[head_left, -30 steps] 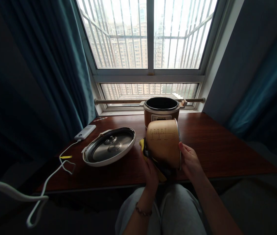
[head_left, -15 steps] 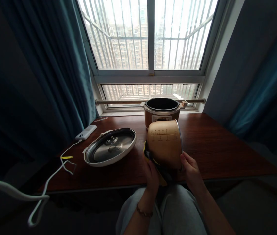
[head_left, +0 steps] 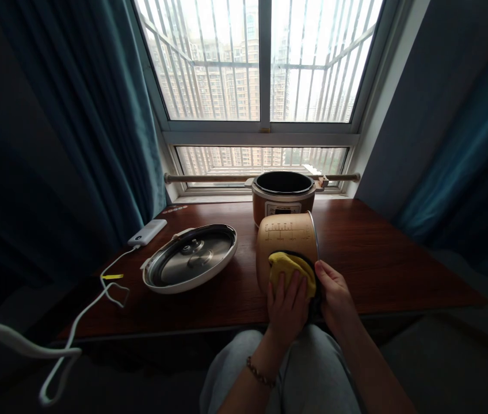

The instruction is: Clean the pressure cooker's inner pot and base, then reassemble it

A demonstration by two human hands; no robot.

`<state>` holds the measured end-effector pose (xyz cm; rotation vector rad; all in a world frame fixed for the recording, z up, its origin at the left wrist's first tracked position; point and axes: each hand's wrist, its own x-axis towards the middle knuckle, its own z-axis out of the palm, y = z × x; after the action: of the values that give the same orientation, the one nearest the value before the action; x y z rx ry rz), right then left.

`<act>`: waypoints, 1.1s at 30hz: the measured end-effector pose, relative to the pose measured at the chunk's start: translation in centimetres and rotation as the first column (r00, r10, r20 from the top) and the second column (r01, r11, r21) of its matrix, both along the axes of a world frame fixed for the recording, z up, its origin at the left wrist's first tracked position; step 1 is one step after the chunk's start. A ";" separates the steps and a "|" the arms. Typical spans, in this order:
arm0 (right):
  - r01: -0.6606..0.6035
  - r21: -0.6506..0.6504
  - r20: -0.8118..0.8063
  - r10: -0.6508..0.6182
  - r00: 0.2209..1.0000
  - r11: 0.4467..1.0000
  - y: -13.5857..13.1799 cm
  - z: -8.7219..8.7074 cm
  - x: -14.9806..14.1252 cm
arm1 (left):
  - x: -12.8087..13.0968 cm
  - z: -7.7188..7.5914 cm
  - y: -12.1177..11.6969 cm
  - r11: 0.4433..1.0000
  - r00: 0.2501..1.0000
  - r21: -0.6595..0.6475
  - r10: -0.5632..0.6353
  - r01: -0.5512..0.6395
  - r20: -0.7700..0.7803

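Note:
A gold-coloured inner pot [head_left: 285,233] with measuring marks on its outside lies tilted on its side, its rim facing right. My right hand [head_left: 336,296] grips that rim, thumb on the outer edge. Against the pot's side, my left hand [head_left: 287,305] presses a yellow cloth [head_left: 291,267] with a dark edge or backing, the fingers laid over it. Just behind the pot stands the cooker body [head_left: 261,207], its dark opening facing up. To the left, the round lid [head_left: 196,282] rests with its metal inner side up.
A white power bank [head_left: 148,232] with a white cable [head_left: 91,310] sits at the left of the brown table [head_left: 369,253]. The cable hangs over the front edge. A wooden rod [head_left: 218,179] runs along the barred window, with blue curtains [head_left: 97,115] at both sides.
My left hand has moved from the pot's base up and right onto its side, bringing the yellow cloth into view. My right hand stays on the rim.

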<state>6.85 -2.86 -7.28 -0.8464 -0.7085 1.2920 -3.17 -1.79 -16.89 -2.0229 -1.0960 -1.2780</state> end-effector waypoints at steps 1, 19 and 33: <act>0.001 -0.006 0.000 -0.001 1.000 1.000 0.1 0.1 0.0 | -0.1 -0.1 0.1 1.000 1.000 -0.004 0.011 -0.011 -0.004; -0.106 -0.002 0.058 0.106 0.993 0.994 0.4 -2.2 2.1 | -1.9 -0.4 1.6 0.815 0.277 -0.237 0.099 0.528 0.956; -0.111 -0.023 -0.057 0.109 0.992 0.994 -0.7 -0.4 1.1 | -2.0 -0.1 0.5 0.972 0.779 -0.168 -0.025 0.166 0.627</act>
<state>7.94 -3.58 -7.69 -0.7983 -0.7034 1.4210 -5.21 -1.26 -17.02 -1.8541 -1.4857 -2.0554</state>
